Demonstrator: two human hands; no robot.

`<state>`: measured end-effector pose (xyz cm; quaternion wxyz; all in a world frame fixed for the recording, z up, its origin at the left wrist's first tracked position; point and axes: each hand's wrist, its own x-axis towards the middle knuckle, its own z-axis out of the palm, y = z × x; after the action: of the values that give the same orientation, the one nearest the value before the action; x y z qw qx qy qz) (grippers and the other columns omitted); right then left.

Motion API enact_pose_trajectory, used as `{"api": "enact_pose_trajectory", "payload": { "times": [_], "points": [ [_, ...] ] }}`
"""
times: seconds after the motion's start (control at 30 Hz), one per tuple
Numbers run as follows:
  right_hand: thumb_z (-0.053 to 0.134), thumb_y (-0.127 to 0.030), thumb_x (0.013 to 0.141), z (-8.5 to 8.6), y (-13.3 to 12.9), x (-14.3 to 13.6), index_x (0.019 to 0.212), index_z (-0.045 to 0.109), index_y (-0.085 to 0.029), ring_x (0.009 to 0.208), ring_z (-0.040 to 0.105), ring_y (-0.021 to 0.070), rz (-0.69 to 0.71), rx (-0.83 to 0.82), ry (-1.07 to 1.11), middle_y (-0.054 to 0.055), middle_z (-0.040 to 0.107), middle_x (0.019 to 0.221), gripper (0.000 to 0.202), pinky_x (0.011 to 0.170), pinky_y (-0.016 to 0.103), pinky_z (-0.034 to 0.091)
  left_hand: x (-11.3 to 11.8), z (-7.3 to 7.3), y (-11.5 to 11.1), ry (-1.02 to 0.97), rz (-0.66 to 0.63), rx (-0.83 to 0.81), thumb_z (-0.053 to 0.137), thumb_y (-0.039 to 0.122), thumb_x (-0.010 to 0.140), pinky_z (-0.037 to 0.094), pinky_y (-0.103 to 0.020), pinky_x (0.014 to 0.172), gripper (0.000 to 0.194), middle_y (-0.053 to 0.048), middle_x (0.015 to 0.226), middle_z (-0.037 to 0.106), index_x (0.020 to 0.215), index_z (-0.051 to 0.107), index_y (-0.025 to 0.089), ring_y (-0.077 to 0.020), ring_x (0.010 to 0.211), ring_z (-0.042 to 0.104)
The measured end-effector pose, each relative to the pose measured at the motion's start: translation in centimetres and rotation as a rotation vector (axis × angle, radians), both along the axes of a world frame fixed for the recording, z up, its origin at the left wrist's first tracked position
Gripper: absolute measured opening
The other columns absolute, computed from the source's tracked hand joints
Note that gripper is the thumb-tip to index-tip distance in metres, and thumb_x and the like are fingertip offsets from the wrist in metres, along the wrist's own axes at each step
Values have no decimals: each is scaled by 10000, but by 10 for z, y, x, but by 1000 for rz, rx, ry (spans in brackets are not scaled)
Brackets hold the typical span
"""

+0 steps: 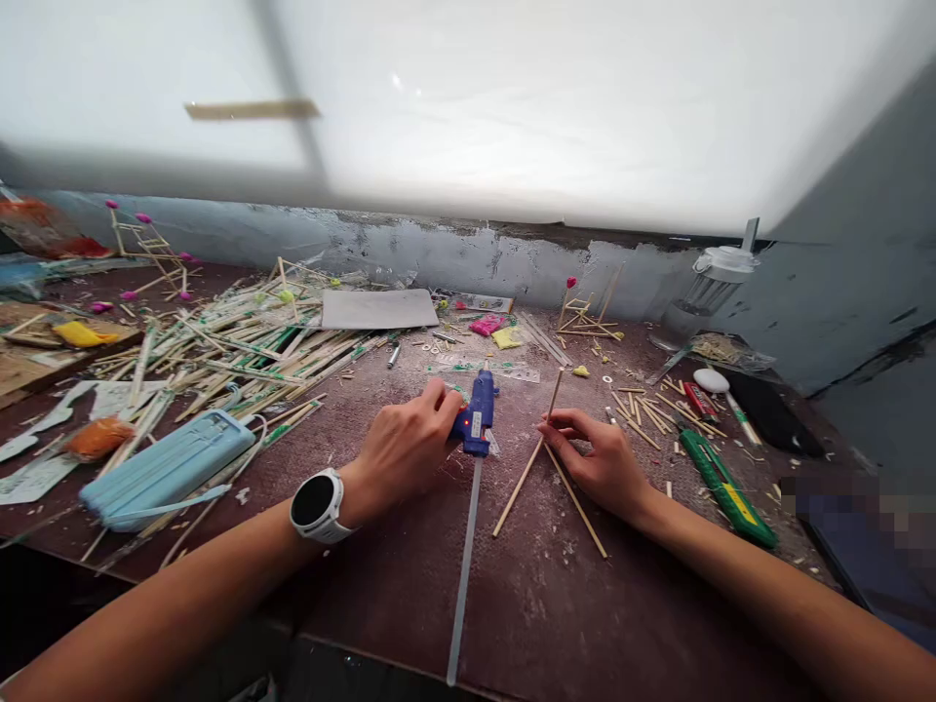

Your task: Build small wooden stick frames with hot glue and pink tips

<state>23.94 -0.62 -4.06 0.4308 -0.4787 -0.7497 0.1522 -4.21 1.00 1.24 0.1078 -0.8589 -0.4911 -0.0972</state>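
My left hand point(409, 434), with a white watch on the wrist, is closed around the handle of a blue glue gun point(479, 409). Its nozzle points away from me, and a small red light glows on its side. A long translucent glue stick point(466, 575) trails from its back toward the table's front edge. In my right hand point(596, 458), thumb and fingers pinch the joint of some thin wooden sticks point(518, 489). Two legs of these spread toward me on the table and one points up and away. The exact joint is partly hidden by my fingertips.
A heap of wooden sticks point(292, 361) covers the left, behind a light blue power bank point(168, 468) with a cable. At right lie a green utility knife point(723, 487), short stick pieces point(643, 409) and a black phone-like slab point(775, 414). A small stick frame point(585, 317) stands behind.
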Motion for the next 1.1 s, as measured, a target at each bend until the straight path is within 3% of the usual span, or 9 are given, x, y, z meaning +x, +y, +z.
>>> {"api": "enact_pose_trajectory", "payload": {
  "times": [0.17,0.37,0.7,0.9,1.1],
  "points": [
    [636,-397,983,-1,3,1,1030,703,-238,819,821,245,-59,-65,22,57,825,970,178,552,277,586,-2,24,2,194,289,-85,545,397,1062,461,-308,552,321,-164,1152,616,1208,583,113,-284,794,747],
    [634,-416,975,-1,3,2,1023,708,-244,835,821,253,-69,-94,15,53,826,969,193,551,286,572,-16,29,15,254,399,-193,552,553,1040,554,-353,690,533,-216,1183,609,1259,548,68,-357,921,765],
    [641,-421,958,1,5,2,1013,709,-249,826,822,259,-117,-113,17,50,829,963,193,576,299,567,-44,14,38,213,324,-330,586,767,919,573,-440,772,779,-259,1215,623,1272,544,74,-432,1015,733],
    [628,-416,961,0,6,2,1027,710,-250,833,819,254,-108,-113,13,45,826,966,196,643,318,585,-55,17,42,165,170,-375,647,691,920,527,-375,850,638,-201,1152,665,1194,583,118,-349,1013,712],
    [628,-437,969,0,6,2,1025,705,-249,839,817,252,-77,-120,25,44,819,961,211,674,324,600,-62,26,39,193,129,-335,703,674,891,486,-344,718,544,-136,998,710,1098,624,178,-314,876,698]
  ]
}}
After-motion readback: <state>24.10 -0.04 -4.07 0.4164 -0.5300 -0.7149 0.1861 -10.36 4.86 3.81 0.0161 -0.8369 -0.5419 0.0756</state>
